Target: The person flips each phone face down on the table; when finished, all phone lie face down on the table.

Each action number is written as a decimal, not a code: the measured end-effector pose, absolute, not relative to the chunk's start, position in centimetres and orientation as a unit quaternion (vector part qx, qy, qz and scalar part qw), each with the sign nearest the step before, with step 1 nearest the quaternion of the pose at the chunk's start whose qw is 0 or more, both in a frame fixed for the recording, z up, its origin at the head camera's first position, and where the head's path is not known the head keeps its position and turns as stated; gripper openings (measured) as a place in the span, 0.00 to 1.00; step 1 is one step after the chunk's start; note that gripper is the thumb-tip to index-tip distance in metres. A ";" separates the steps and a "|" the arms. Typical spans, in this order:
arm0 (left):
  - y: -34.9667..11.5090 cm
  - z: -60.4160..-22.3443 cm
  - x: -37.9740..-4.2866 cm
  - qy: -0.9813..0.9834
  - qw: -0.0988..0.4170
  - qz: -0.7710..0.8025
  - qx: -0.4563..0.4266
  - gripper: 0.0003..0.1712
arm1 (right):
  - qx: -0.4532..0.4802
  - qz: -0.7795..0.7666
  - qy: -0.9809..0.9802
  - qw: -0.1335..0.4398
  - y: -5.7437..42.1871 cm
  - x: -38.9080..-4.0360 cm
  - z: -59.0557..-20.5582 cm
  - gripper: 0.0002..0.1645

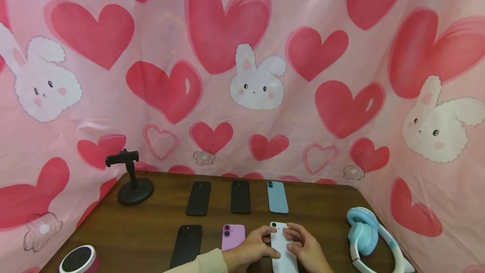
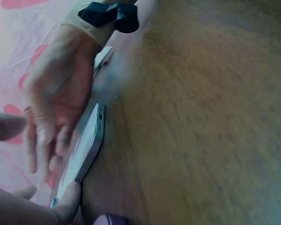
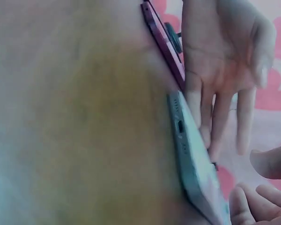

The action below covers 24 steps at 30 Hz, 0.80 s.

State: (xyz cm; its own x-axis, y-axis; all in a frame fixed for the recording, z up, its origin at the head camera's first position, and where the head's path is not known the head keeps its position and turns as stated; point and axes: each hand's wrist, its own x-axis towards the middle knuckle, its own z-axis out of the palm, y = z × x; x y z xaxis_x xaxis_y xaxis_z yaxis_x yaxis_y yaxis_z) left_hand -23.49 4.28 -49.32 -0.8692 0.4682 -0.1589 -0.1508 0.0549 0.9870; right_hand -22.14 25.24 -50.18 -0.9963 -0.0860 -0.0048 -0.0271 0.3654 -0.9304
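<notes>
A white smartphone [image 1: 282, 245] lies back up on the dark wooden table, its camera end away from me. My left hand [image 1: 251, 247] is at its left side, thumb and fingers reaching over the edge. In the left wrist view, a fingertip of the left hand [image 2: 28, 206] touches the phone's edge. My right hand [image 1: 307, 247] is at the right side, its loosely bent fingers over the white back. Neither hand is wrapped around the phone. Just left of it is a pink-purple smartphone [image 1: 233, 235], partly hidden by the left hand.
A black phone [image 1: 185, 245] lies left of the purple one. Behind are two black phones [image 1: 198, 198] [image 1: 241, 197] and a light blue phone [image 1: 278, 197]. A black phone stand [image 1: 134, 189] stands back left, blue-and-white headphones [image 1: 363, 235] right, a round black-topped object [image 1: 77, 260] front left.
</notes>
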 end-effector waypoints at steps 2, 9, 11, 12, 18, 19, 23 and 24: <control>4.4 -49.3 -23.5 0.694 0.226 0.674 0.112 0.35 | -0.010 -0.546 0.837 -0.009 24.9 -22.2 -49.8 0.32; 3.6 -49.9 -23.4 0.672 0.228 0.697 0.106 0.37 | 0.058 -0.501 0.863 -0.024 24.5 -22.2 -50.3 0.32; 3.5 -50.0 -23.4 0.669 0.224 0.700 0.109 0.37 | 0.053 -0.513 0.857 -0.010 24.3 -22.2 -50.6 0.33; 3.4 -50.0 -23.3 0.667 0.224 0.702 0.112 0.37 | 0.046 -0.523 0.851 -0.003 24.2 -22.2 -50.7 0.33; 3.4 -50.2 -23.1 0.656 0.225 0.710 0.125 0.36 | 0.039 -0.545 0.838 0.016 24.0 -22.5 -50.9 0.32; 3.4 -50.2 -23.0 0.656 0.223 0.709 0.128 0.35 | 0.042 -0.544 0.838 0.017 24.0 -22.5 -50.9 0.32; 3.5 -50.3 -22.8 0.659 0.217 0.707 0.134 0.35 | 0.049 -0.540 0.840 0.021 24.0 -22.3 -50.9 0.32; 3.5 -50.3 -22.8 0.661 0.218 0.705 0.134 0.35 | 0.046 -0.539 0.841 0.017 24.0 -22.2 -50.9 0.32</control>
